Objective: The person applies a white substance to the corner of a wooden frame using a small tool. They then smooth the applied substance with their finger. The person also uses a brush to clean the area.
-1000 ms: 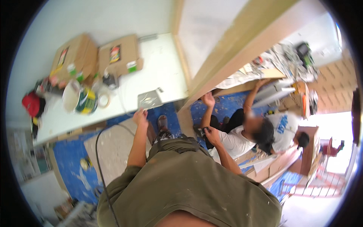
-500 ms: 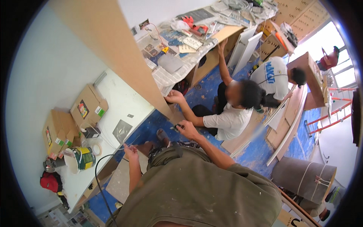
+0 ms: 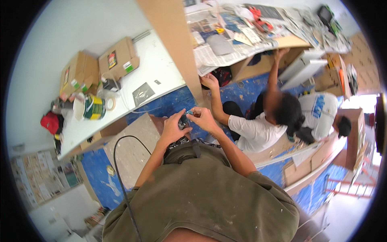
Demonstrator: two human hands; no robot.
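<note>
In front of my waist my two hands have come together. My right hand (image 3: 204, 120) pinches a small dark and teal object (image 3: 188, 114), too small and too covered by fingers to name. From the other side my left hand (image 3: 171, 128) curls its fingers against the same object, its thumb stretched out below. A light, dusty board (image 3: 135, 141) lies beyond my left forearm. A black cord (image 3: 117, 161) loops past that arm and down over my olive shirt.
At left is a white counter (image 3: 165, 64) with cardboard boxes (image 3: 117, 58) and a green-yellow bucket (image 3: 93, 107). A tall wooden panel (image 3: 171, 36) rises ahead. A co-worker in a white shirt (image 3: 258, 131) crouches at right, reaching to a newspaper-covered bench (image 3: 219, 58); another person (image 3: 318, 115) bends beyond.
My left hand has risen to meet my right hand at the small object, letting go of a thin pale cord. The view has turned, shifting the counter and bench.
</note>
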